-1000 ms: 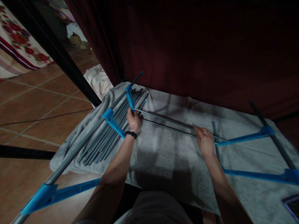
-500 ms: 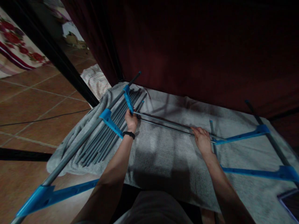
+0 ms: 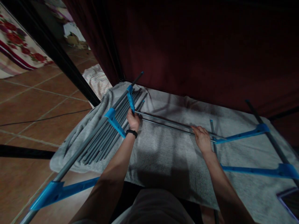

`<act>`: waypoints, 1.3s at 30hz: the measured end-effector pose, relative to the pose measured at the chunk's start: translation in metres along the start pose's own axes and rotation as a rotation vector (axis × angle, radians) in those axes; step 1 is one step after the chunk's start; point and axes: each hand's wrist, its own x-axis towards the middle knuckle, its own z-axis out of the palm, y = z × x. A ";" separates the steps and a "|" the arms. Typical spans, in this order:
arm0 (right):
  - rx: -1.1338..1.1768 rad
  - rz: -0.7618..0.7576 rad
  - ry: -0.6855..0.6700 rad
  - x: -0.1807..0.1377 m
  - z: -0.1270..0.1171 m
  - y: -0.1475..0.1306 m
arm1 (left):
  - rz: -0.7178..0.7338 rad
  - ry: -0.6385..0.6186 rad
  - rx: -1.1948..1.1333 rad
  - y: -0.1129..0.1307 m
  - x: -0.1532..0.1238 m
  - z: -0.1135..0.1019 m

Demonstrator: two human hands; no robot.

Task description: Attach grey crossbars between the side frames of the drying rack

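Two thin grey metal rods (image 3: 165,123) lie across a grey towel (image 3: 163,155), running between two blue plastic brackets. My left hand (image 3: 133,119), with a black band on the wrist, is closed around the left ends of the rods where they meet a blue bracket (image 3: 130,98) on a long grey pole (image 3: 93,130). My right hand (image 3: 202,138) is closed on the rods near their right ends, by another blue bracket (image 3: 240,135). A bundle of loose grey rods (image 3: 109,137) lies beside the left pole.
More blue brackets (image 3: 63,189) (image 3: 257,171) stick out from the grey poles on each side. A dark red curtain (image 3: 198,53) hangs behind the towel. Brown floor tiles (image 3: 35,105) spread to the left, with a black bar (image 3: 56,56) and floral cloth (image 3: 16,43).
Both hands keep their hold on the two rods. The rods' left ends have come slightly closer to the blue bracket; the view has shifted a little.
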 end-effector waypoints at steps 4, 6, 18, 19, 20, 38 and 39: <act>0.036 0.027 0.013 0.001 -0.001 -0.003 | 0.005 -0.006 0.073 0.006 -0.004 -0.002; 0.036 0.037 0.012 0.002 -0.001 -0.005 | 0.000 -0.017 0.074 0.008 -0.006 -0.003; 0.074 0.062 0.135 -0.009 0.005 -0.019 | 0.031 -0.097 0.009 0.015 -0.010 -0.013; 0.088 0.075 0.173 -0.016 0.007 -0.024 | 0.040 -0.107 0.003 0.015 -0.011 -0.015; 0.111 0.090 0.207 -0.024 0.010 -0.029 | 0.051 -0.107 0.000 0.015 -0.014 -0.017; 0.435 0.152 0.187 -0.128 0.061 -0.088 | 0.577 -0.400 -0.006 0.107 -0.132 -0.001; 0.427 0.149 0.193 -0.128 0.062 -0.088 | 0.635 -0.379 -0.036 0.125 -0.124 0.004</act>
